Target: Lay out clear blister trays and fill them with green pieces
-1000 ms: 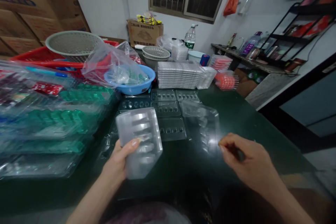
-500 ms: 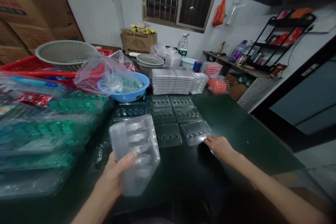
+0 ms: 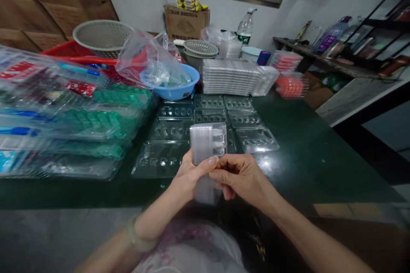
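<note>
My left hand (image 3: 192, 172) is wrapped round a stack of clear plastic blister trays (image 3: 201, 140), held upright above the table's front edge. At the stack's right edge, my right hand (image 3: 238, 175) has its thumb and fingers pinched on the trays; whether a single one is separated cannot be made out. Beyond the hands, several single clear trays lie in rows on the dark green table, among them a tray at the right (image 3: 258, 140) and a larger-looking tray at the front left (image 3: 162, 160). The held stack hides part of the middle rows.
On the left are piled filled packs with green inserts (image 3: 96, 123). Behind stand a blue basin (image 3: 179, 89) holding plastic bags, a tall stack of clear trays (image 3: 229, 76), a grey colander (image 3: 102, 34) and orange-filled packs (image 3: 290, 85). The table (image 3: 307, 145) extends rightward.
My right hand has left the tray lying at the right and come to the stack's edge. The stack has turned edge-on in my left hand and drawn closer to me. The view has tilted down.
</note>
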The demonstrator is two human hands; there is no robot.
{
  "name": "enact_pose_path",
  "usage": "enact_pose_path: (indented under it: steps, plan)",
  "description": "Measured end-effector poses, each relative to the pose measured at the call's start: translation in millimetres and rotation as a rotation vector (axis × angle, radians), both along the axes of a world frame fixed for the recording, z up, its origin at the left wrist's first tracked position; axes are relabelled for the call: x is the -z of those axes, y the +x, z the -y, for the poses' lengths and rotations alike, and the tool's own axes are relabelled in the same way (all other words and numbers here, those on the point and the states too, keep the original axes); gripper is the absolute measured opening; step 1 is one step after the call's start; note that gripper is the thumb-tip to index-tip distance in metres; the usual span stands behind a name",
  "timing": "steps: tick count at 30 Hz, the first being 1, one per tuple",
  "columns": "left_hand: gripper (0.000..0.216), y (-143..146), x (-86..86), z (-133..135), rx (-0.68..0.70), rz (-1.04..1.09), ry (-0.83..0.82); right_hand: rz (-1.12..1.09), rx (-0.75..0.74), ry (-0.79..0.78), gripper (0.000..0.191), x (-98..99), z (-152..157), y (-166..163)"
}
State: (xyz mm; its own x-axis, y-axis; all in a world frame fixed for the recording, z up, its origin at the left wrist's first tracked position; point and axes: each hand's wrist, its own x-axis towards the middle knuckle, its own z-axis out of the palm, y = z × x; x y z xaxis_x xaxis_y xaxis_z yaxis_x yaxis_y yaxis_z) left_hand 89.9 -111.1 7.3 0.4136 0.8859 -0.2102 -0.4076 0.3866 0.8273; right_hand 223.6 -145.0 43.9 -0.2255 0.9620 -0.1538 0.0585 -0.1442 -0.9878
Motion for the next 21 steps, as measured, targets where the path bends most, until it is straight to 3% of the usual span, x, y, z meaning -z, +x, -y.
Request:
enact_pose_path:
  steps: [4,9,21]
  plan:
    - [0.029,-5.9,-1.9,4.7,0.093,0.032,0.057,-0.043,-0.108,-0.075,0.026,4.0,-1.9,6.3]
    - [0.031,-10.0,-1.8,5.9,0.081,0.015,0.072,-0.052,-0.185,-0.14,0.03,4.3,-1.1,5.6]
    - [0.027,-11.0,5.4,6.3,0.074,0.019,0.069,-0.038,-0.197,-0.161,0.026,4.5,-1.8,3.2]
